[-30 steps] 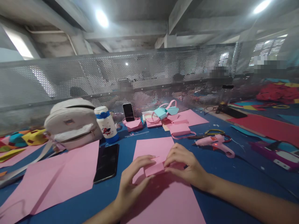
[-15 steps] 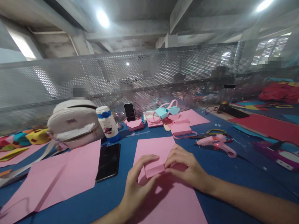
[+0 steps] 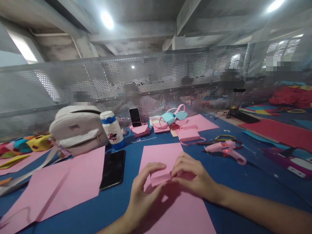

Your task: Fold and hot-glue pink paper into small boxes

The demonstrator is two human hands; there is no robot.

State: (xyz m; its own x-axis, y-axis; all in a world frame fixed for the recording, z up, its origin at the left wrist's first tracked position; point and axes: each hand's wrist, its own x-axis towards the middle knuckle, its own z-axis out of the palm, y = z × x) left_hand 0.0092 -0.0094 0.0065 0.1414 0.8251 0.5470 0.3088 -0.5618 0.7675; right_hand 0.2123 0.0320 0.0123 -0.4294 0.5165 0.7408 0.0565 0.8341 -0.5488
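Observation:
Between my two hands is a small folded pink paper box [image 3: 161,177], held just over a large pink paper sheet [image 3: 180,211]. My left hand [image 3: 147,188] curves around its left side, index finger along the top and thumb along the lower edge. At the right end, the bent fingers and thumb of my right hand [image 3: 191,172] pinch the paper; the exact fold under them is hidden. To the right of that hand lies a pink glue gun [image 3: 225,150] with a red light showing, its cord trailing off right.
Left of the sheet are a black phone [image 3: 113,169] and creased pink paper [image 3: 70,182]. Behind stand a white backpack [image 3: 79,130], a bottle [image 3: 112,130] and small pink paper bags [image 3: 190,134]. Scissors [image 3: 224,139] lie beyond the glue gun. A perforated metal screen [image 3: 156,71] closes the back.
Both hands stay almost in place around the paper box. The fingers of my right hand have shifted very slightly to the left at its end.

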